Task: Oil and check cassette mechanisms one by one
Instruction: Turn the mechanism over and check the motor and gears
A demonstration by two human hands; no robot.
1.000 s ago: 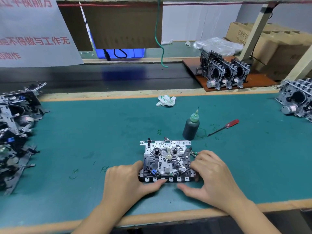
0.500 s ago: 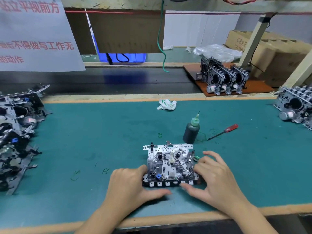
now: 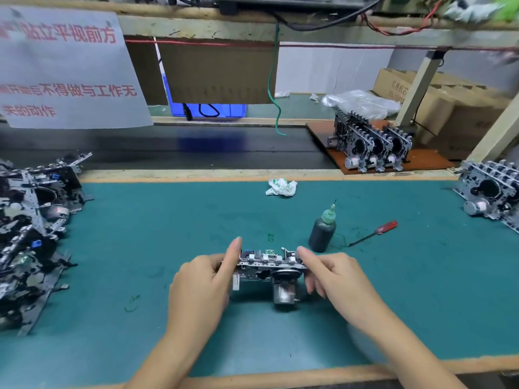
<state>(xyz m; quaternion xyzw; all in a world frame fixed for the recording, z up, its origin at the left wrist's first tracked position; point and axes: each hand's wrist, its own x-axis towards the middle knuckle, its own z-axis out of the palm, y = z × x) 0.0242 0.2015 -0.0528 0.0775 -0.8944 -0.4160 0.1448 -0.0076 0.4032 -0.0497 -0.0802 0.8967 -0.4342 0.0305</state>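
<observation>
Over bench [image 3: 140, 248] front-centre: cassette mechanism [image 3: 268, 269] tilted on edge, motor toward camera | left hand [image 3: 200, 287] grips left end | right hand [image 3: 334, 276] grips right end | oil bottle [image 3: 323, 231] just behind | red screwdriver [image 3: 375, 233] beside it

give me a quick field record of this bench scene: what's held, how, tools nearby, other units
held item: silver metal cassette mechanism, tipped on edge, motor facing the camera
left hand: grips its left end
right hand: grips its right end
surface: teal bench mat
oil: dark squeeze bottle with green nozzle, upright behind the mechanism
tool: red-handled screwdriver, lying right of the bottle
other units: pile at left, row on brown board
</observation>
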